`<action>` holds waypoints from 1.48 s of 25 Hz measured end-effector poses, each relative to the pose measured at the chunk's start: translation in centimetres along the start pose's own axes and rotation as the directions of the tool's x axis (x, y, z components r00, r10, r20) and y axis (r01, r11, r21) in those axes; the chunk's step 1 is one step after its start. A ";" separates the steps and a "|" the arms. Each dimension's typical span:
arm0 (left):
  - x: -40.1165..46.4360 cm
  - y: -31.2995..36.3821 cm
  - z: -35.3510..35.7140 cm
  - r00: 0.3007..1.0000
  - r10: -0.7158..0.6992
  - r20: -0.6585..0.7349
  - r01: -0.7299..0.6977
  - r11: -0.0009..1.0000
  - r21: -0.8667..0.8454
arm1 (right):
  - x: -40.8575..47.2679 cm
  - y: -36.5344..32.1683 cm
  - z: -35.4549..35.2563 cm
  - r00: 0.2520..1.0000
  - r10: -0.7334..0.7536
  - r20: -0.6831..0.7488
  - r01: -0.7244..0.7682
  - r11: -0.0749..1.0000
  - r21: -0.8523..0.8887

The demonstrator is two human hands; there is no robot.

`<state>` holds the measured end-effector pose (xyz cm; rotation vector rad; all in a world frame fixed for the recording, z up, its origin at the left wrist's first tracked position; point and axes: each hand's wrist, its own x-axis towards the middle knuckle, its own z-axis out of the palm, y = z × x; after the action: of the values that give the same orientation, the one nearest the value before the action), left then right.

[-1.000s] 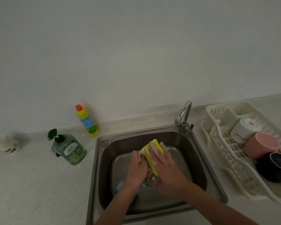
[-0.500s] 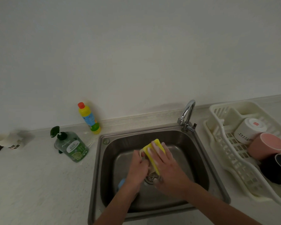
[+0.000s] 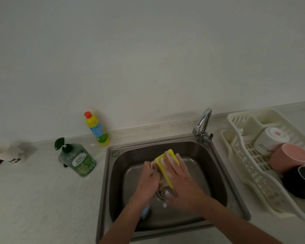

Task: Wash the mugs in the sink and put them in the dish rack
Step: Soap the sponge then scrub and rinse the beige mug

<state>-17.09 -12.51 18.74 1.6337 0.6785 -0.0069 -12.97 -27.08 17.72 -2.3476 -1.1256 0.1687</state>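
Head view: over the sink (image 3: 217, 166), the left hand (image 3: 149, 180) grips a beige mug (image 3: 161, 180) while the right hand (image 3: 181, 182) presses a yellow sponge (image 3: 164, 162) on it, soapy fingers curled around, much as before. Bottle (image 3: 78, 160) and white mug (image 3: 268, 140) lettering is unreadable; pink (image 3: 290, 158) and black (image 3: 301, 182) mugs share the rack (image 3: 250, 164).

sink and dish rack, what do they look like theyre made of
Sink: looks like brushed stainless steel, grey with soft, dull reflections on its walls and rim. Dish rack: seemingly moulded plastic, cream-white and matte, with a slotted grid floor and thick rounded rims.
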 end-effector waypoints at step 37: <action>-2.7 3.4 4.7 0.899 -0.351 0.263 0.439 0.734 -0.518 | 2.1 8.6 -5.9 0.954 -0.001 0.298 -0.244 0.570 0.784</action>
<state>-16.10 -18.03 21.94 0.8775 0.8119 -0.2186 -3.75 -32.33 18.58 -1.5509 -0.7304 0.8926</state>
